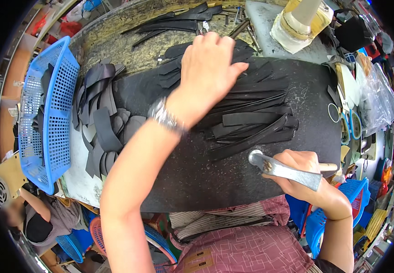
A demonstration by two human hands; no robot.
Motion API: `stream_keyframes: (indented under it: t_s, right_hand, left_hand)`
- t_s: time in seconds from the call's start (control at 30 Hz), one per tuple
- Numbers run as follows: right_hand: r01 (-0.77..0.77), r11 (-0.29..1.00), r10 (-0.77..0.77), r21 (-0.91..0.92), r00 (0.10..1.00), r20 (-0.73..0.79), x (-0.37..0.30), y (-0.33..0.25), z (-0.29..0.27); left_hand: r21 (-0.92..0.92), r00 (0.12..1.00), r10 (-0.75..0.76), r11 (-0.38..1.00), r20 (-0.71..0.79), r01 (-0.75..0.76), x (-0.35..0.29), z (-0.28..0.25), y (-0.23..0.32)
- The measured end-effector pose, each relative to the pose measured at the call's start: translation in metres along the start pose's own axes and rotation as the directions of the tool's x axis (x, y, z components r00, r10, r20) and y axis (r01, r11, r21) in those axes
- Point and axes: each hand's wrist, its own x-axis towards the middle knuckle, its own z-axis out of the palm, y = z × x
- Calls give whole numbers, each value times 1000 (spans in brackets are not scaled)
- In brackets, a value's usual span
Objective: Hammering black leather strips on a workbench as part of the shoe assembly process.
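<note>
My left hand (210, 66) is over the far part of the black work board (183, 182), above dark leather-like strips. Its thumb stands away from the fingers, which bend downward with their tips hidden; I see nothing held in it. In my right hand (297, 170) is a hammer (292, 171) with a shiny metal head and a pale wooden handle, gripped near the board's front right. The hammer's round face lies close to the board, just below a fanned row of black strips (251, 119). More dark strips (172, 73) are partly covered by my left hand.
Piles of dark cut pieces (108, 132) lie at left beside a blue plastic basket (60, 113). Long black pieces (179, 20) and tools are at the back, near a yellowish container (297, 29). Scissors (354, 123) and clear plastic bags are at right. Another person (46, 218) sits at lower left.
</note>
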Motion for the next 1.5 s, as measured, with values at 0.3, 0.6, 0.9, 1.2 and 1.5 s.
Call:
stream_keyframes:
  t_s: [0.3, 0.6, 0.9, 1.2, 1.5]
  right_hand:
    - [-53, 999, 53, -9, 999, -9, -17, 12, -9]
    - [8, 998, 1, -55, 985, 172, -39, 9, -29]
    - [155, 980, -108, -127, 942, 318, -52, -14, -9]
    - [43, 999, -45, 14, 950, 308, -51, -13, -9]
    - [54, 999, -51, -1, 961, 271, -55, -13, -4]
  left_hand:
    - [-268, 991, 103, 960, 91, -75, -7, -64, 8]
    - [-241, 692, 476, 877, 542, -415, -153, -80, 86]
    - [-555, 795, 241, 820, 557, 141, -140, -58, 95]
    - [-544, 868, 238, 838, 435, 43, -139, -55, 91]
    - [-416, 931, 200, 908, 305, -58, -140, -62, 80]
